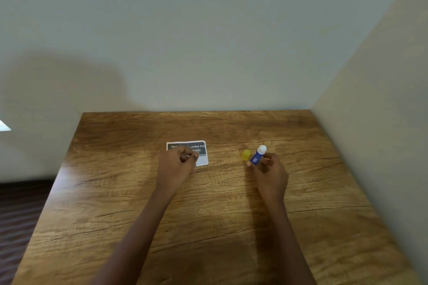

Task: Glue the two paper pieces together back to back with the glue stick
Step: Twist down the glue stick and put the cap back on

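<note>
A printed paper piece [199,149] with a dark panel and white lettering lies on the wooden table [208,215]. My left hand [177,163] rests over its near left part with curled fingers, hiding much of it; a second piece cannot be told apart. My right hand [269,174] grips a blue glue stick [257,156], tilted, its white tip uncapped and pointing up and away. The yellow cap [246,154] lies on the table just left of the stick.
Walls stand close behind the table [196,53] and along its right side [382,122]. The table's left edge drops to a dark striped floor [18,227].
</note>
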